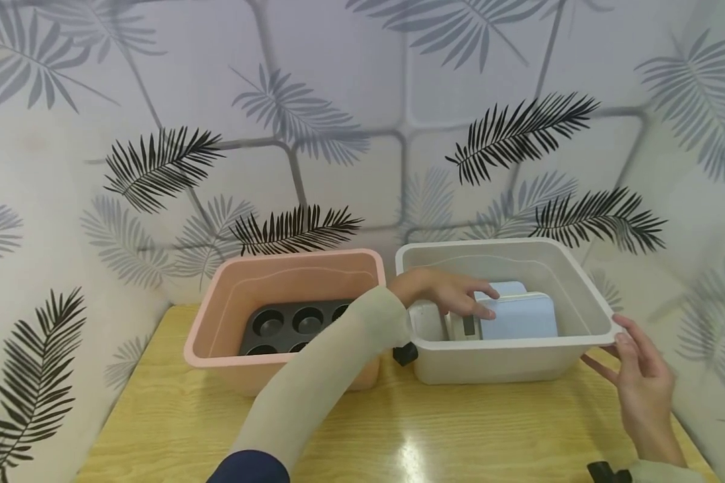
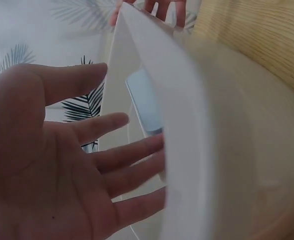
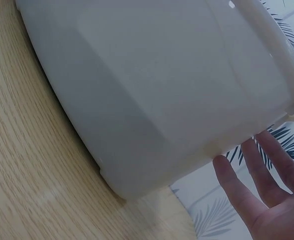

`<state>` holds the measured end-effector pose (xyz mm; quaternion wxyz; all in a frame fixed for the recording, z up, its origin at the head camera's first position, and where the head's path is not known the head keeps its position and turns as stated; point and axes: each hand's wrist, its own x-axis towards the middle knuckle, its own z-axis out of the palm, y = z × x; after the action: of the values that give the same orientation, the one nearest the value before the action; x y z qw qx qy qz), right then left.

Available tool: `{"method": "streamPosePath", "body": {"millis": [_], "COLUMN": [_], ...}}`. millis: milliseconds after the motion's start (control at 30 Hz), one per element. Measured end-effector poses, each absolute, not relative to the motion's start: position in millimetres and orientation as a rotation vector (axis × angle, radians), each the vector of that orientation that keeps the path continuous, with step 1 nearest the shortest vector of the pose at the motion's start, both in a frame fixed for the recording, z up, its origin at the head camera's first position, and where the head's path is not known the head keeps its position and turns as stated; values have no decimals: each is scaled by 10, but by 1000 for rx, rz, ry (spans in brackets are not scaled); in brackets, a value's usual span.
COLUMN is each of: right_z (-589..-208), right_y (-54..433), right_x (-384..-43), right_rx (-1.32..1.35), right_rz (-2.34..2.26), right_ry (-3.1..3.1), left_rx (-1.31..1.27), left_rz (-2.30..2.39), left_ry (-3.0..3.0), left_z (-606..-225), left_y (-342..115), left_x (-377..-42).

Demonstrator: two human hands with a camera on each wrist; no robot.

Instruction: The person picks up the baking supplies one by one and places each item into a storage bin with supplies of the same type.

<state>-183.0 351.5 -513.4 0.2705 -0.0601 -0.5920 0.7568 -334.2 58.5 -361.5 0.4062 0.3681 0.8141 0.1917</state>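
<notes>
A white plastic bin [image 1: 489,362] stands on the table at the right in the head view. My left hand [image 1: 450,292] reaches over its left side, fingers extended and loosely spread near a light blue case [image 1: 519,318]; whether a fingertip touches the case I cannot tell. In the left wrist view the left palm [image 2: 52,165] faces the camera with nothing in it. Part of the blue case [image 2: 146,102] shows beyond the rim. My right hand [image 1: 643,376] grips the bin's front right corner at the rim. Its fingertips meet the bin wall [image 3: 137,100] in the right wrist view.
Beside the blue case lie a second light blue item [image 1: 504,288] and a pale item with a dark patch [image 1: 466,327]. To the left stands a pink bin [image 1: 217,295] with a dark muffin tin [image 1: 286,322] inside. A leaf-patterned wall backs the wooden table [image 1: 477,429].
</notes>
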Motion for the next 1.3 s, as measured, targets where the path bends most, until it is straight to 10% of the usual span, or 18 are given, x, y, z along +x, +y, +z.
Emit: {"method": "streamPosePath", "body": {"millis": [1300], "right_z": [-5044], "right_y": [3523], "right_x": [-1870], "right_rx": [-345], "right_rz": [2043], "right_ry": [-1506], "left_rx": [1188], "left_rz": [939], "left_ry": [2309], "left_z": [-3451], "left_y": [-462], "left_x": [-3043]}}
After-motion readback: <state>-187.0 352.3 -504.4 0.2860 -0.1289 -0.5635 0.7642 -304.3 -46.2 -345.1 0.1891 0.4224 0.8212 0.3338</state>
